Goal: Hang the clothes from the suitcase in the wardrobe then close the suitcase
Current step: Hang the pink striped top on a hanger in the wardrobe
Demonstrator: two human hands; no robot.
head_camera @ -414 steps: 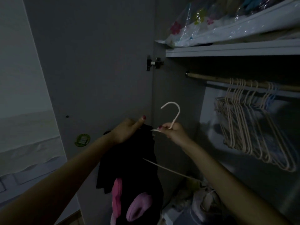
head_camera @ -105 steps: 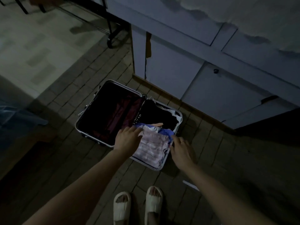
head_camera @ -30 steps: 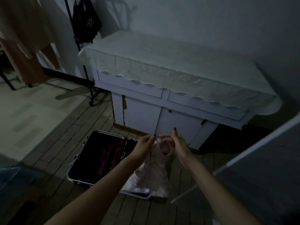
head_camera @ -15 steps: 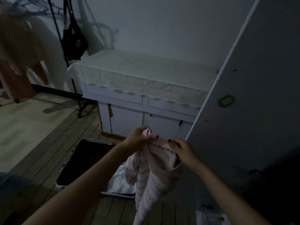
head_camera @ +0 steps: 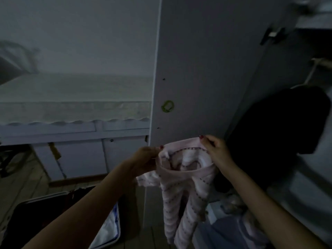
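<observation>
Both hands hold up a small pink-and-white striped knit garment [head_camera: 181,180] by its waistband, in front of the open grey wardrobe door [head_camera: 203,69]. The left hand [head_camera: 145,159] pinches the left side of the band between thumb and fingers; the right hand [head_camera: 215,151] pinches the right side, fingers curled over the pale pink hem. The band is stretched open between them, and two striped legs hang straight down below it.

On the near left, low in the scene, lies the open dark suitcase [head_camera: 53,212] on the wooden floor — a light quilted lining or cloth shows at its right edge, though the dim light hides what else is inside.

To the right, inside the wardrobe, a black garment [head_camera: 280,123] hangs from a pale hanger [head_camera: 309,76] hooked on a wooden rail [head_camera: 323,62] at the far right. A metal hinge [head_camera: 273,35] sits near the top of the door, and a small round green sticker [head_camera: 168,106] is stuck on the door's inner face.

Farther off on the left stands a white cabinet [head_camera: 71,141] covered by a pale cloth with a scalloped edge [head_camera: 71,112] — the wall rises behind it. Pale bundled items lie at the wardrobe's bottom right; what they are is unclear.
</observation>
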